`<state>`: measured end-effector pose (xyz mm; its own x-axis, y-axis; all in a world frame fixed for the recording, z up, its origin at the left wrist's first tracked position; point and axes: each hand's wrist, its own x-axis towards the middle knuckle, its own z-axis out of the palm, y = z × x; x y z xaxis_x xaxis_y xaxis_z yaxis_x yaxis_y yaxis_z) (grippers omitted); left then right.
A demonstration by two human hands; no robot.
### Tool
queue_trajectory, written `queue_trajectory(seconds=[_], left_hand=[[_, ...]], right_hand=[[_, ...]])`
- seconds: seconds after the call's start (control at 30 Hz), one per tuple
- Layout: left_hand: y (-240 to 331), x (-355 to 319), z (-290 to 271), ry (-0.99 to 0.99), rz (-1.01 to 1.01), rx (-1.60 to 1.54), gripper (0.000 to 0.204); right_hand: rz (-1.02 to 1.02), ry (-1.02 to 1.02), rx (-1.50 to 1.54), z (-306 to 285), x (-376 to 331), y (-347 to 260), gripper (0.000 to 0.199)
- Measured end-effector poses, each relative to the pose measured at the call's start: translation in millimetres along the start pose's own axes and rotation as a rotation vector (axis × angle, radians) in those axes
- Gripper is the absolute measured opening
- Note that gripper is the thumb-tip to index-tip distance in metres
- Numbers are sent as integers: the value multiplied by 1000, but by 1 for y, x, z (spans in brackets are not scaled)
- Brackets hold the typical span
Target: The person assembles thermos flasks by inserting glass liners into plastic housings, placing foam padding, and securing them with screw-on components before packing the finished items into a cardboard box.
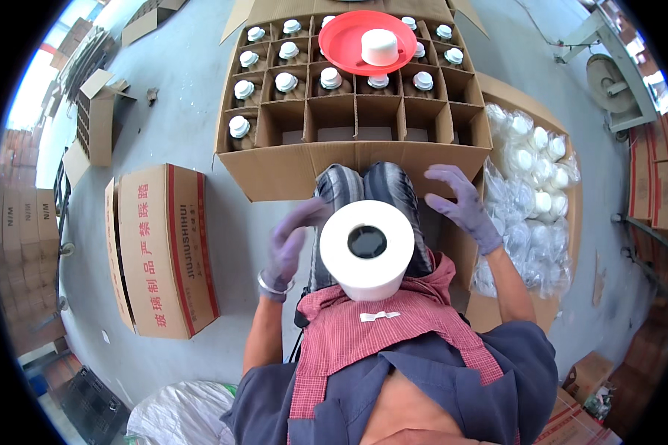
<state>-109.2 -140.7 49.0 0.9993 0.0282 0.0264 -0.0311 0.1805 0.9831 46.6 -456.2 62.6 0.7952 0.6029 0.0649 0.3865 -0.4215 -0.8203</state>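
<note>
A white, slightly tapered cylinder (pixel 334 259) with a dark round centre in its top sits over my lap, between my two hands. Both hands wear purple gloves. My left hand (pixel 289 245) is just left of the cylinder, fingers stretched out and apart from it, holding nothing. To the right and a little farther off, my right hand (pixel 462 204) has its fingers spread and is also bare of any object. In front of my knees stands a divided carton (pixel 304 159) with several white-capped bottles (pixel 286 81). A red round tray (pixel 341 55) rests on the bottles, carrying a short white cylinder (pixel 379 47).
Right of my lap is an open carton (pixel 571 263) of white-capped pieces in clear plastic bags (pixel 523 215). A printed brown carton (pixel 167 252) stands at my left. Behind it lies an open cardboard piece (pixel 93 130). A metal frame with a wheel (pixel 612 81) is at far right.
</note>
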Motion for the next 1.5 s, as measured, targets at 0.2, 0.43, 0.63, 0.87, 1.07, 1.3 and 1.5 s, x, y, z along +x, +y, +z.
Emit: queue_trajectory(seconds=[0.2, 0.43, 0.63, 0.87, 1.07, 1.3, 1.5], left_hand=[[19, 26, 14, -411, 290, 579, 80], [5, 34, 25, -132, 45, 360, 58], [13, 36, 14, -218, 109, 352, 89], [33, 77, 36, 112, -249, -733, 72], [4, 82, 41, 79, -50, -496, 64], [-3, 89, 47, 143, 30, -91, 59], [41, 113, 43, -284, 858, 1267, 61]], right_hand=[[-195, -218, 436, 62, -10, -36, 101], [-236, 50, 61, 56, 15, -52, 78], [-190, -125, 253, 52, 27, -48, 52], [-565, 234, -282, 55, 95, -71, 67], [-462, 54, -3, 62, 101, -72, 72], [-260, 67, -203, 72, 94, -45, 58], [-183, -471, 760, 54, 107, 4, 69]])
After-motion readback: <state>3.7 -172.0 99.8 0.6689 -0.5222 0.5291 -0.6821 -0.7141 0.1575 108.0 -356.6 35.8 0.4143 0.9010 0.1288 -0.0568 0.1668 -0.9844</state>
